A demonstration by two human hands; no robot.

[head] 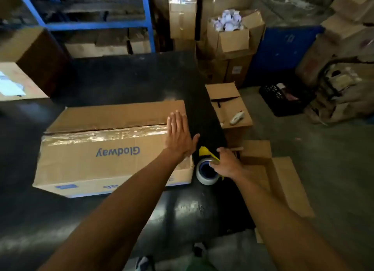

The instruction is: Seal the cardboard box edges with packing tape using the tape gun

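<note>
A long brown cardboard box [97, 161] printed "Glodway" lies on the black table [125, 82]. A shiny strip of clear tape [105, 134] runs along its top seam. My left hand [180, 135] lies flat, fingers spread, on the box's right end over the tape. Just right of the box, at the table's edge, my right hand [226, 162] grips the yellow tape gun [206, 152], whose clear tape roll [205, 172] with a blue core faces me.
A small open carton [228, 105] with a white tool [237, 117] on it stands right of the table. Flat cardboard [283, 181] lies on the floor. A black crate [283, 100], blue shelving [97, 26] and stacked boxes [232, 34] ring the area.
</note>
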